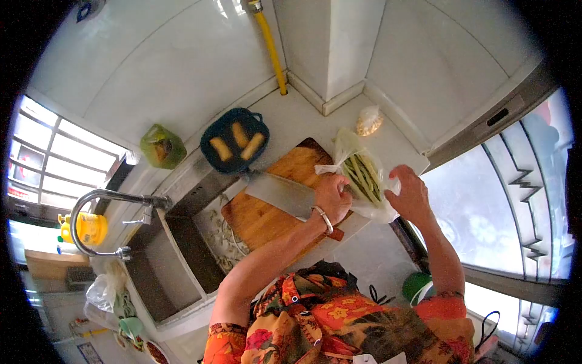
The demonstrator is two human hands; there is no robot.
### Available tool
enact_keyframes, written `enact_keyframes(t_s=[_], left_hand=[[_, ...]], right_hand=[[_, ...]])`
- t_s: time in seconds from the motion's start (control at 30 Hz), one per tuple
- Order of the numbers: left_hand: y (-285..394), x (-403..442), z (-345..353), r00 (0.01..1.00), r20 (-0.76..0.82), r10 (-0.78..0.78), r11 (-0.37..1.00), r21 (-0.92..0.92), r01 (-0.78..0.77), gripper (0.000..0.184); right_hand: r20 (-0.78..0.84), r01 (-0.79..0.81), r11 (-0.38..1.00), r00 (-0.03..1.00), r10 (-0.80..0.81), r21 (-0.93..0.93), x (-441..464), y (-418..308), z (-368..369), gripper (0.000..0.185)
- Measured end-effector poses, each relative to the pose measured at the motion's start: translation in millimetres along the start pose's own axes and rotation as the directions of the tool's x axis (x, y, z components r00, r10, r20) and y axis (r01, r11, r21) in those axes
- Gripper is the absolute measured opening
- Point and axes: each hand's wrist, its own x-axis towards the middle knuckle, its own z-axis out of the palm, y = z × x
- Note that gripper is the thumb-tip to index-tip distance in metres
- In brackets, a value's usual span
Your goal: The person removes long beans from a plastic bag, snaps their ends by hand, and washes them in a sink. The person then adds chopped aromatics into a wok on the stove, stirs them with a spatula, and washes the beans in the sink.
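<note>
While your left hand (332, 197) pinches the green beans' (362, 176) plastic bag (347, 144), your right hand (411, 195) curves half-open. Right-side contact unclear.

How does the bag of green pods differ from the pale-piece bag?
The pod bag is larger than the pale-piece bag. The pod bag holds long green pods; the pale-piece bag, small chunks. The left hand grips the pod bag; no hand touches the pale-piece bag. Both are see-through plastic.
</note>
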Motion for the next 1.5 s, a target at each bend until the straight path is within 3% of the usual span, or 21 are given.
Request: enact_keyframes(t_s=[0.03,0.1,0.27,0.33,0.4,0.43,0.5,0.6,0.67,0.73,0.8,0.87,0.93,1.03,1.17,1.2,1.27,1.33,1.4,1.47,1.5], left_hand=[[-2,0,1,0.999,-0.012,0.048,0.999,0.004,-0.048,0.027],[-6,0,3,0.998,-0.015,0.059,0.998,0.013,-0.059,0.028],[-13,1,9,0.998,-0.03,0.06,0.998,-0.001,-0.06,0.03],[-9,0,8,0.996,-0.009,-0.091,0.986,-0.143,0.088,0.028],[-5,-2,7,0.994,-0.05,-0.097,0.983,-0.16,0.088,0.025],[-3,-2,6,0.991,-0.083,-0.101,0.981,-0.172,0.085,0.022],[-4,-3,3,0.99,-0.109,-0.091,0.984,-0.166,0.072,0.026],[-1,-7,-6,0.988,-0.144,-0.061,0.982,-0.185,0.034,0.026],[9,-16,-20,0.984,-0.169,-0.052,0.977,-0.214,0.015,0.024],[21,-37,-43,0.985,-0.094,-0.147,0.949,-0.294,0.114,0.022],[31,-58,-71,0.98,-0.179,-0.083,0.953,-0.301,0.026,0.026],[39,-84,-102,0.964,-0.264,-0.018,0.953,-0.297,-0.064,0.03],[44,-115,-135,0.972,-0.05,-0.231,0.775,-0.613,0.153,0.032],[39,-167,-192,0.978,-0.181,-0.104,0.867,-0.498,0.0,0.037],[4,-243,-254,0.895,-0.403,-0.192,0.801,-0.591,-0.094,0.06],[-5,-263,-269,0.875,-0.373,-0.308,0.702,-0.71,-0.056,0.072],[-30,-294,-293,0.788,-0.472,-0.395,0.661,-0.742,-0.114,0.082],[-55,-333,-321,0.815,-0.214,-0.538,0.399,-0.916,0.023,0.086],[-82,-366,-343,0.801,-0.083,-0.593,0.203,-0.978,0.049,0.087],[-108,-401,-364,0.775,-0.095,-0.625,0.214,-0.976,0.053,0.081],[-126,-418,-370,0.79,-0.262,-0.554,0.447,-0.894,0.017,0.074]], right_hand=[[-0.003,0.0,1.0,1.0,0.0,0.002,8,-5,4,0.031],[-0.023,-0.216,0.976,0.976,0.217,0.036,22,-15,12,0.027],[0.069,-0.186,0.974,0.978,0.195,-0.126,41,12,45,0.02],[0.119,-0.142,0.977,0.98,0.162,-0.157,45,22,54,0.016],[-0.115,-0.183,0.964,0.971,0.208,0.193,46,28,57,0.01],[-0.111,-0.172,0.967,0.974,0.195,0.19,48,29,55,0.01],[-0.399,0.014,0.947,0.909,0.121,0.32,49,28,47,0.004],[-0.373,0.048,0.892,0.917,0.139,0.45,53,23,35,0.007],[-0.301,0.009,0.86,0.939,0.169,0.51,49,-12,12,0.009],[-0.143,0.007,0.574,0.971,0.192,0.819,47,-44,0,0.01],[-0.169,0.068,0.608,0.979,0.11,0.791,43,-81,-14,0.011],[-0.003,-0.021,0.287,0.997,0.083,0.958,35,-122,-25,0.01],[0.025,-0.033,0.351,0.999,0.027,0.936,28,-160,-31,0.006],[0.135,-0.112,0.152,0.979,-0.155,0.982,10,-229,-36,0.008],[0.156,-0.122,0.137,0.948,-0.276,0.983,-24,-324,-13,0.007],[0.169,-0.131,0.143,0.939,-0.299,0.981,-34,-349,-4,0.007],[0.16,-0.108,0.151,0.908,-0.388,0.983,-58,-405,17,0.007],[0.237,-0.213,0.105,0.876,-0.42,0.972,-79,-461,38,0.009],[0.302,-0.286,0.105,0.836,-0.457,0.952,-98,-508,61,0.009],[0.348,-0.356,0.085,0.789,-0.507,0.931,-117,-549,82,0.007],[0.372,-0.394,0.081,0.751,-0.545,0.915,-127,-567,92,0.007]])
